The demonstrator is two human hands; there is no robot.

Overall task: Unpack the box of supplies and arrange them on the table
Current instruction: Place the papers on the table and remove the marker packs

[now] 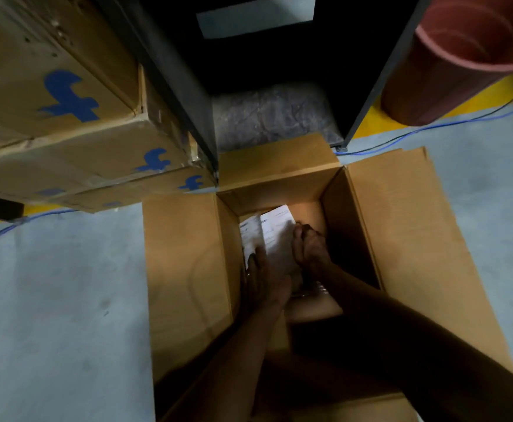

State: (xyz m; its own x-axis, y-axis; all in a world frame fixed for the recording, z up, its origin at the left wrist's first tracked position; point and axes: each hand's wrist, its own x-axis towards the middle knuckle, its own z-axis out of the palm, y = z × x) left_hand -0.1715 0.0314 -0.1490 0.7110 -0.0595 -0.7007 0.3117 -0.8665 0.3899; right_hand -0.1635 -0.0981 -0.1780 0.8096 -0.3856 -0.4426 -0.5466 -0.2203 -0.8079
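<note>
An open brown cardboard box (185, 269) stands on the floor with its four flaps folded out. Deep inside lie white flat packets with printed labels (275, 229), side by side at the bottom. Both my arms reach down into the box. My left hand (261, 275) lies flat with fingers together on the near left edge of the packets. My right hand (310, 245) is curled over the right edge of the larger white packet, gripping it. Something shiny in clear wrap (313, 289) shows just below my right wrist; the box's near part is in deep shadow.
A stack of brown cartons with blue logos (66, 117) stands at the left. A dark metal frame (188, 95) rises behind the box. A reddish rolled mat (462, 56) stands at the upper right. Blue cables (432, 126) run over the grey floor.
</note>
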